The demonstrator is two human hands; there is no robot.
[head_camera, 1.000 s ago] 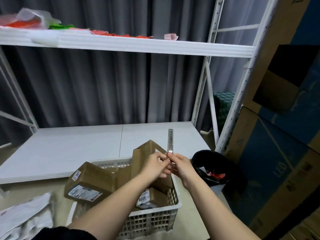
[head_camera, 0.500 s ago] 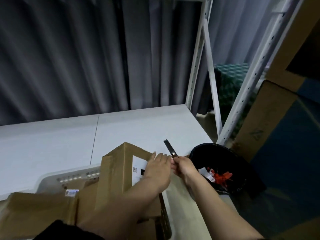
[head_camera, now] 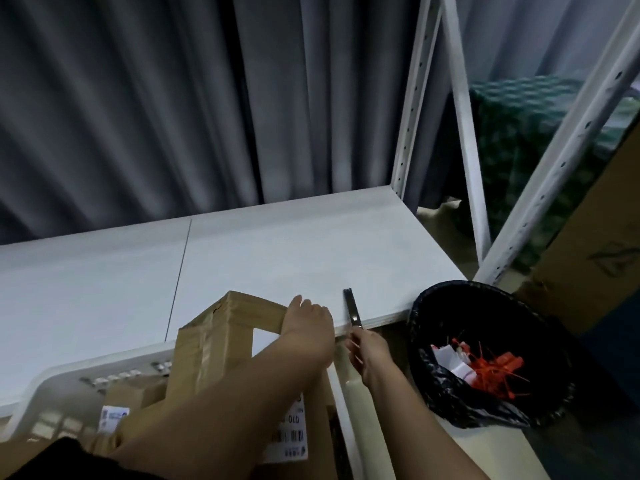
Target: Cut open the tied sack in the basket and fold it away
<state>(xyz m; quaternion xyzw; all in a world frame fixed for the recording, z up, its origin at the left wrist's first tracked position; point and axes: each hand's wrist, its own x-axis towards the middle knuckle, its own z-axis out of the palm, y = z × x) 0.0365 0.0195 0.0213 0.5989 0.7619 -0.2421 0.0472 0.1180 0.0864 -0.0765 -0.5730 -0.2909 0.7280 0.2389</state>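
A tall brown cardboard box point(head_camera: 214, 341) with a white shipping label stands in the white plastic basket point(head_camera: 104, 358) at the lower left. My left hand point(head_camera: 306, 327) lies on the box's upper right corner, fingers pointing away from me. Just to its right, my right hand point(head_camera: 367, 351) grips a slim metal utility knife point(head_camera: 352, 308), whose tip points up and away over the edge of the white shelf board point(head_camera: 277, 254). The knife touches neither the box nor my left hand. No sack shows in this view.
A smaller labelled parcel point(head_camera: 131, 400) lies low in the basket. At the right stands a black-lined bin point(head_camera: 433, 306) holding red zip ties point(head_camera: 491, 368) and white scraps. White rack posts point(head_camera: 412, 98) and a large carton point(head_camera: 588, 220) close off the right side.
The view has dropped and moved closer. My left hand left the knife and settled on the box top. My right hand moved the knife slightly right and tilted its tip over the shelf edge.
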